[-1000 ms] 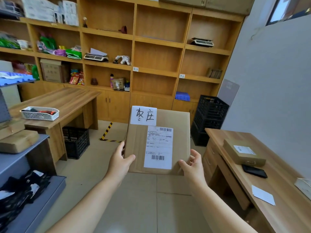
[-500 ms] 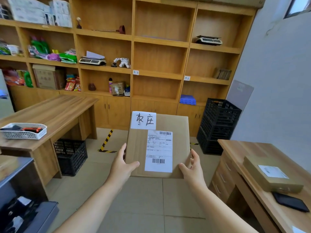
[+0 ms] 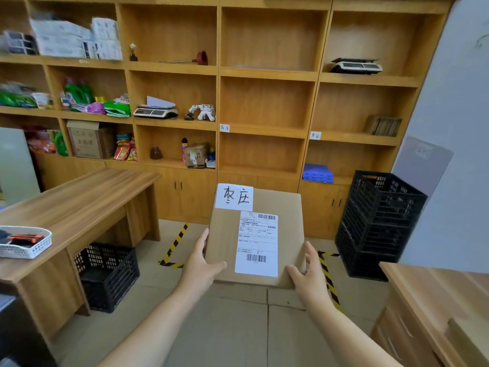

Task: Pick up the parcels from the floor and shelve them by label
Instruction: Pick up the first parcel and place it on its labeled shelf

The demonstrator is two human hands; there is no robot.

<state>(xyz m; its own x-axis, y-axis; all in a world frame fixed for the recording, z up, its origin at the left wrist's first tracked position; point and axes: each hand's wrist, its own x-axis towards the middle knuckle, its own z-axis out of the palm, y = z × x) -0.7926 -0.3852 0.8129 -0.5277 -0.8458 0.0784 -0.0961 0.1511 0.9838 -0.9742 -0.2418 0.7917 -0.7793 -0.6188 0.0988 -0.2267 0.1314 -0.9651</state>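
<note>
I hold a brown cardboard parcel in front of me at mid-frame. It carries a white handwritten label at its top left and a printed shipping label in the middle. My left hand grips the parcel's left edge, thumb on top. My right hand grips its lower right corner. The wooden shelf unit fills the wall ahead. Small paper tags sit on its shelf edges, one tag at the centre column and another tag at the right column.
A wooden desk with a white basket stands left, a black crate under it. Stacked black crates stand right by the wall. Another desk is at the lower right. Yellow-black tape marks the floor.
The view has moved closer to the shelf unit and turned slightly right. The parcel stays in both hands, in the same grip.
</note>
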